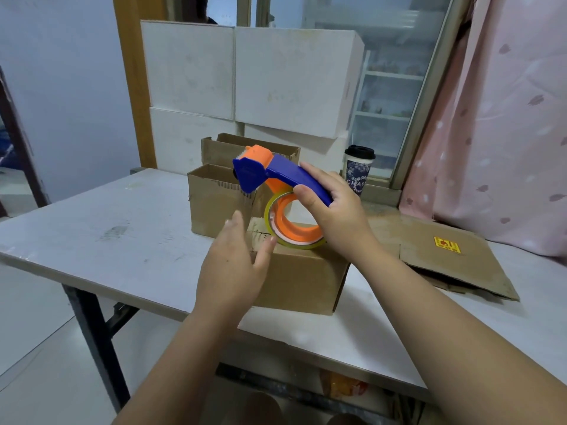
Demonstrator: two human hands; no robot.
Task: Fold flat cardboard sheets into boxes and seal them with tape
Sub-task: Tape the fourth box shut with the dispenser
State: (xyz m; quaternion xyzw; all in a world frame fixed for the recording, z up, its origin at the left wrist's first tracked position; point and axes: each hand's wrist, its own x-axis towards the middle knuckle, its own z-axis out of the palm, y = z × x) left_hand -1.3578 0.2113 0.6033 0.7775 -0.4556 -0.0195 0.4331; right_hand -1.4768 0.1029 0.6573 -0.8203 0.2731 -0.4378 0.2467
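A folded brown cardboard box (302,280) sits on the white table (122,228) in front of me. My right hand (334,213) grips the blue handle of a blue and orange tape dispenser (270,176), held above the box's top. Its roll of clear tape (291,228) hangs just over the top flaps. My left hand (236,259) has straight fingers and rests against the box's left top edge, the thumb near the tape roll.
Two open brown boxes (214,200) stand behind the near box. Flat cardboard sheets (454,256) lie at the right. A lidded paper cup (359,168) stands near the window. White boxes (245,78) are stacked at the back. A pink curtain (503,133) hangs on the right.
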